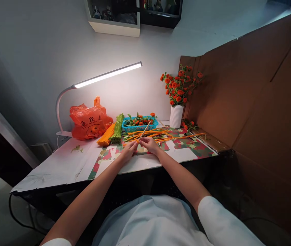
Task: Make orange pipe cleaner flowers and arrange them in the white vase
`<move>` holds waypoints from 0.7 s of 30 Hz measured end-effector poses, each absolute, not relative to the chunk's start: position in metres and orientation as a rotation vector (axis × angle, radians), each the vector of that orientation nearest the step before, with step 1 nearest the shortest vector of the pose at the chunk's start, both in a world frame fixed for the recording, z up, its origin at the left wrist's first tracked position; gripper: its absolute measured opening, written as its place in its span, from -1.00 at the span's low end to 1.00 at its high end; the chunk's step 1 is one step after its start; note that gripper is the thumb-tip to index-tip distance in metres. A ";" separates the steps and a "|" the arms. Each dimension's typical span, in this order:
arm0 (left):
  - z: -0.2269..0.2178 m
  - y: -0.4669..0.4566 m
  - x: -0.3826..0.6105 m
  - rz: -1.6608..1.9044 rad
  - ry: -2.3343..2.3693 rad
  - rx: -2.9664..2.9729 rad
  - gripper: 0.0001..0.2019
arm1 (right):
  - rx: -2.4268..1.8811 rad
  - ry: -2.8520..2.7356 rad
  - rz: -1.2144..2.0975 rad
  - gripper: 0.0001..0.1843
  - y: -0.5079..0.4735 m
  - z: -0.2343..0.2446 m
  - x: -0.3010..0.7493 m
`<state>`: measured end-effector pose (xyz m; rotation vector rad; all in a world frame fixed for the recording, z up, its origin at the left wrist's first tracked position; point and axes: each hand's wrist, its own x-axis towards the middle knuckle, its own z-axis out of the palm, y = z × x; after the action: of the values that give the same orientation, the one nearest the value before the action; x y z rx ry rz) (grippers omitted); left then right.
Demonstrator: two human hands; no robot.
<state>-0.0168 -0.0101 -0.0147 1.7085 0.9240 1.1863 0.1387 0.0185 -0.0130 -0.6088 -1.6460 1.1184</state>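
My left hand [130, 151] and my right hand [149, 145] meet above the front of the table, with fingers pinched together. Between them a thin, pale stick-like stem [144, 130] slants up and to the right; its lower end is hidden in my fingers. Just beyond the hands, loose orange and green pipe cleaners [160, 135] lie spread on the table. To the left rest a bundle of orange pipe cleaners [106, 136] and a bundle of green pipe cleaners [118, 130].
Behind stands a blue basket [127, 128] of orange flowers. A white ribbed vase [176, 117] holds more orange flowers. An orange plastic bag [90, 119] sits beneath a lit lamp [109, 74]. Tall cardboard [250, 95] walls the right side; shelves [117, 29] hang above.
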 end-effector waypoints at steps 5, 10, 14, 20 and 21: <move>-0.009 -0.013 -0.022 1.030 0.700 1.316 -0.64 | -0.594 -1.657 1.124 -0.51 0.016 -0.009 0.141; -0.007 -0.013 -0.023 0.897 0.642 1.263 -0.64 | -0.575 -1.666 1.156 -0.54 0.017 -0.010 0.141; -0.013 -0.011 -0.021 1.007 0.806 1.518 -0.62 | -0.602 -1.605 1.167 -0.54 0.018 -0.010 0.139; -0.014 -0.015 -0.018 1.234 1.136 2.069 -0.74 | -0.657 -1.533 1.202 -0.49 0.019 -0.011 0.138; -0.014 -0.016 -0.018 1.269 1.163 2.128 -0.75 | -0.662 -1.534 1.203 -0.49 0.018 -0.011 0.139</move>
<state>-0.0184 -0.0156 -0.0136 2.1276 1.1632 1.2687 0.1390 0.0184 -0.0110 -0.6616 -1.5340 1.2025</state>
